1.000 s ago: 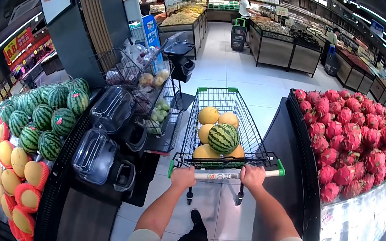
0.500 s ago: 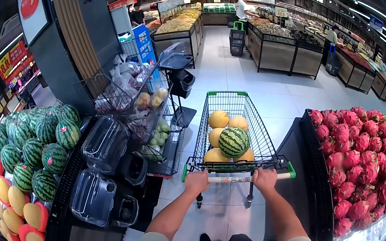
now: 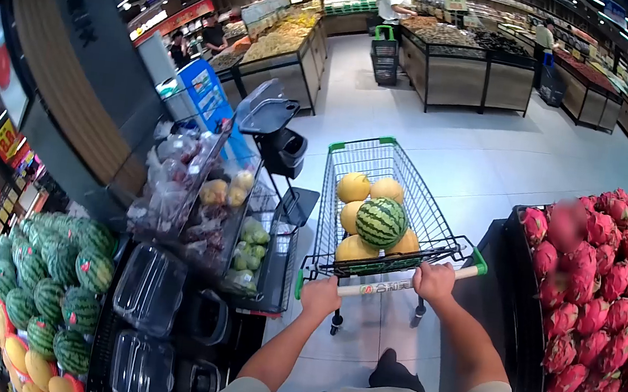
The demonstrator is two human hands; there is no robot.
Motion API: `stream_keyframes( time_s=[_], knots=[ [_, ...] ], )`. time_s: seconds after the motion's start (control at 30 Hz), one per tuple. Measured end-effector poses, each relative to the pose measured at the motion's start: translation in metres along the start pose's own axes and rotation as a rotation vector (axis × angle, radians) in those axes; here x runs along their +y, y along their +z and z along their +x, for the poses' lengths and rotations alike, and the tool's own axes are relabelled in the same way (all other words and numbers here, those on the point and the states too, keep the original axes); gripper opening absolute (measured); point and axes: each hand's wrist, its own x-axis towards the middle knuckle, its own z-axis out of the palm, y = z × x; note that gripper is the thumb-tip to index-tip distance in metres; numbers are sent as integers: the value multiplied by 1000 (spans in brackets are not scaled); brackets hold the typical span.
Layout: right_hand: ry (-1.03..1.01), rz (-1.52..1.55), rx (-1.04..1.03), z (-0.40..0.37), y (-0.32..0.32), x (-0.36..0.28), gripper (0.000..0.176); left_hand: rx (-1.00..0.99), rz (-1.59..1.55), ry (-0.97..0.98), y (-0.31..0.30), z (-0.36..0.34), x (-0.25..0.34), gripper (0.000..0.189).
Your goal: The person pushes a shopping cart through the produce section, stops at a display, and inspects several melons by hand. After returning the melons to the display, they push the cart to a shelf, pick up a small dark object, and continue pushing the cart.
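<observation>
My left hand (image 3: pixel 320 296) is wrapped round the left part of the pale handle (image 3: pixel 373 288) of a shopping cart. Toward the handle's right end, my right hand (image 3: pixel 435 281) grips the same bar. The cart's wire basket (image 3: pixel 431 210) has green corner pieces and stands ahead of me. Inside it lie several yellow melons (image 3: pixel 353 187). A striped green watermelon (image 3: pixel 381 222) rests on top of them.
Dragon fruit (image 3: pixel 590 308) fills a black display on the right. At left are stacked watermelons (image 3: pixel 51 297), clear-lidded bins (image 3: pixel 149 289) and a rack of bagged produce (image 3: pixel 175 179). Ahead, a person (image 3: pixel 388 8) stands near a dark basket (image 3: pixel 384 57) beside wooden produce counters (image 3: pixel 454 76).
The cart and I have moved forward along the aisle, and the view has turned slightly. The rack and side displays sit nearer. Both hands keep their hold on the handle.
</observation>
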Motion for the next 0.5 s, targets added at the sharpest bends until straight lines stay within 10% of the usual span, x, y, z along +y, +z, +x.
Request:
stream_keyframes(
  time_s=[0.5],
  knots=[
    [-62, -21, -89, 141, 103, 103, 19, -17, -27, -69, 21, 180, 19, 19]
  ],
)
